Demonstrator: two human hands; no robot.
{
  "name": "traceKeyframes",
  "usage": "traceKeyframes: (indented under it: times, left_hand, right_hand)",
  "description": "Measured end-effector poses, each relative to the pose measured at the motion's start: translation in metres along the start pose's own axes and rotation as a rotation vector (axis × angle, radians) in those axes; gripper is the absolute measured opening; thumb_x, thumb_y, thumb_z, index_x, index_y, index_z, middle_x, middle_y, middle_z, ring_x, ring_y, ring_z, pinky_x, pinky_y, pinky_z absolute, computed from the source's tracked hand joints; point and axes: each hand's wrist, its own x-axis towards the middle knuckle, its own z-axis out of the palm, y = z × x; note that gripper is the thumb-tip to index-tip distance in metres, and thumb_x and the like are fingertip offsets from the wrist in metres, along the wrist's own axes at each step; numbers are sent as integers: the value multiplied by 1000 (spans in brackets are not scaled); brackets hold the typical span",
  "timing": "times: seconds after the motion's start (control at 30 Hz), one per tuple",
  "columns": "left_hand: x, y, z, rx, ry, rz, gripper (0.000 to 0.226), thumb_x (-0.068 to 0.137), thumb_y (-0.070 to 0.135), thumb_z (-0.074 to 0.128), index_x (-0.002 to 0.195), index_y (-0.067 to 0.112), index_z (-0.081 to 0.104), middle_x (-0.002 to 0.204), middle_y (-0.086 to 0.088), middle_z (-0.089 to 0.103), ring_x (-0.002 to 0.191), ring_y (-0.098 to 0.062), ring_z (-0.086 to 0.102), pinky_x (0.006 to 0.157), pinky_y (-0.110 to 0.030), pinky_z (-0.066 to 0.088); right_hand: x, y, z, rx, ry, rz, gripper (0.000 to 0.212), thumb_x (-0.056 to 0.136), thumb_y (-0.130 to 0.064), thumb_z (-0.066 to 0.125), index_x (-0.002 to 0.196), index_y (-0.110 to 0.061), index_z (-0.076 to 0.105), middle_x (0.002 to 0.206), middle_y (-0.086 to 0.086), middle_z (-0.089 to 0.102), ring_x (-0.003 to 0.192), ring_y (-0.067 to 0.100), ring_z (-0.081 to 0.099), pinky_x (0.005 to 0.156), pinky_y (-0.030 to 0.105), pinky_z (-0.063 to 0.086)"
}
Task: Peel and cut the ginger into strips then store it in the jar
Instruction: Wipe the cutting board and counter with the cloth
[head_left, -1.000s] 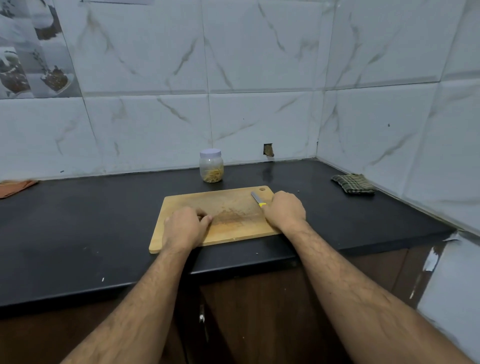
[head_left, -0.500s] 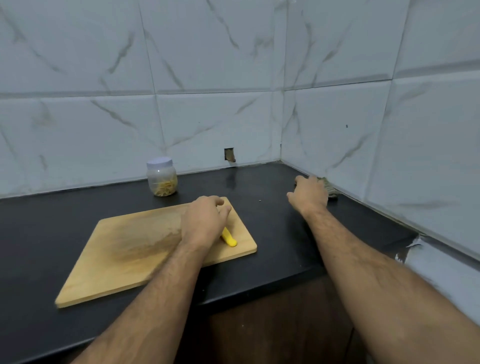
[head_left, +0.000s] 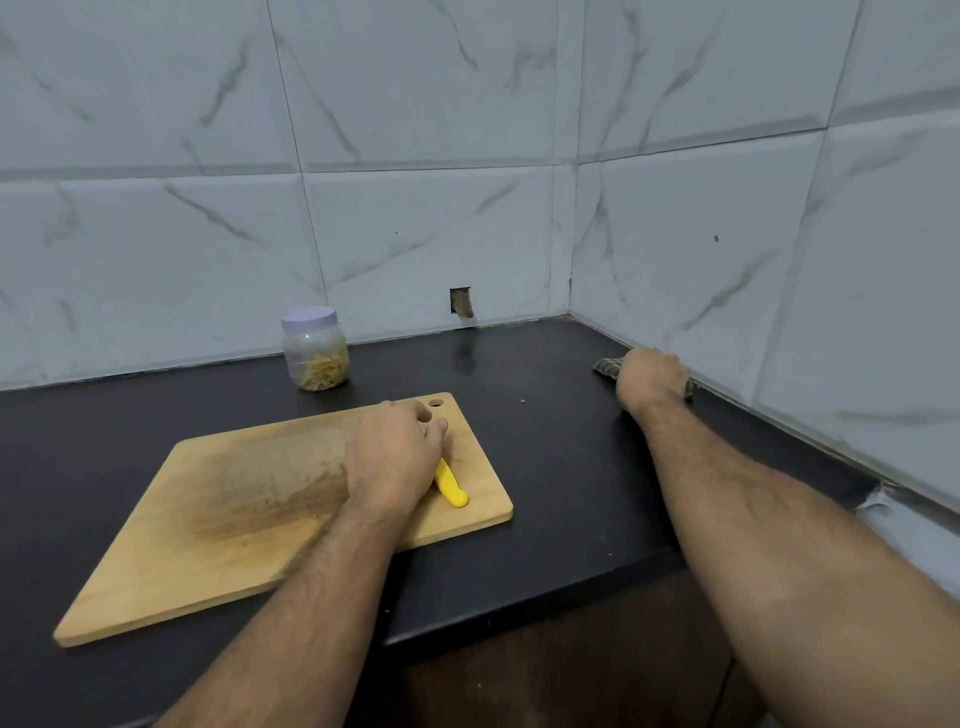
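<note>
The left hand (head_left: 393, 458) lay on the right part of the wooden cutting board (head_left: 218, 525), its fingers curled down over a knife (head_left: 450, 487). Only the knife's yellow handle showed, sticking out from under the hand toward the board's near right corner; the blade was hidden beneath the fingers, so the hand appeared to be holding the knife against the board. The board sat at a slant on the black tabletop (head_left: 561, 467), with a darker stained patch across its middle and a small hole in its far right corner.

The right hand (head_left: 649, 378) reached to the far right, close to the tiled side wall, and rested on a checked cloth (head_left: 605, 367) with its fingers bent around it, gripping it. Only the ends of the cloth showed on either side of the hand.

The jar (head_left: 315, 348) stood upright behind the board, near the back wall and well apart from both hands, with its pale lid on. Thin ginger strips (head_left: 319, 370) were heaped in its lower part.
</note>
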Motion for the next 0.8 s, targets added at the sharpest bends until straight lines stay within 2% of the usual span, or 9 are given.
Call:
traceKeyframes:
  times: [0.2, 0.3, 0.4, 0.43, 0.5, 0.6, 0.67, 0.73, 0.8]
  left_hand:
    - [-15, 8, -10, 15, 0, -8, 35, 96, 45, 55, 120, 23, 69, 107, -1, 71, 103, -22, 63, 79, -34, 51]
    - [-26, 12, -16, 34, -8, -32, 38, 97, 47, 55, 119, 18, 67, 110, -3, 69, 106, -23, 62, 79, -33, 47]
    - [-31, 18, -18, 59, -46, -78, 40, 91, 56, 60, 98, 16, 63, 100, -3, 67, 97, -24, 62, 70, -31, 44]
    - [-31, 19, -18, 68, -77, -107, 41, 88, 58, 63, 87, 17, 56, 96, -3, 65, 96, -24, 63, 68, -31, 44]
    - [-29, 22, -19, 99, -131, -154, 46, 85, 57, 68, 74, 18, 46, 90, -2, 62, 95, -24, 63, 68, -30, 45]
    - [-25, 23, -21, 126, -170, -169, 36, 86, 44, 70, 77, 16, 51, 88, -2, 62, 94, -24, 64, 68, -29, 45]
    - [-24, 22, -25, 114, -188, -174, 32, 87, 36, 69, 72, 15, 51, 75, 1, 54, 84, -22, 59, 64, -28, 42]
    - [-25, 20, -31, 37, -199, -206, 35, 89, 39, 64, 67, 15, 51, 67, 1, 50, 76, -22, 55, 58, -28, 38]
    - [-27, 14, -41, -124, -198, -258, 44, 92, 47, 58, 63, 14, 52, 66, -2, 52, 73, -23, 53, 56, -29, 35]
  right_hand:
    - [-39, -22, -20, 143, -120, -84, 26, 96, -23, 54, 116, -10, 66, 123, 14, 64, 116, 34, 59, 95, 40, 47]
    - [-57, -29, -27, 110, -149, -119, 31, 95, -34, 58, 119, -14, 63, 127, 13, 61, 118, 32, 56, 95, 40, 44]
    - [-66, -27, -26, 4, -195, -66, 58, 86, -55, 62, 131, -19, 55, 137, 11, 51, 125, 32, 45, 99, 46, 38]
    - [-68, -26, -25, 6, -220, -43, 61, 87, -55, 61, 134, -19, 53, 138, 10, 49, 126, 33, 44, 101, 47, 37]
    - [-70, -26, -24, 19, -222, -44, 49, 93, -39, 57, 137, -17, 53, 138, 11, 50, 126, 33, 46, 101, 46, 41]
    - [-73, -32, -28, 112, -183, -82, 30, 92, -21, 57, 121, -19, 62, 127, 10, 57, 117, 31, 55, 88, 38, 49]
    - [-77, -37, -32, 264, -208, -103, 18, 89, -18, 57, 106, -20, 63, 111, 6, 65, 103, 27, 61, 74, 30, 48]
    - [-84, -40, -39, 514, -248, -119, 12, 89, -17, 54, 98, -18, 62, 86, 1, 69, 85, 20, 65, 60, 26, 43]
    - [-100, -47, -54, 848, -265, -104, 17, 91, -17, 48, 102, -15, 62, 77, 1, 67, 67, 16, 62, 53, 25, 41]
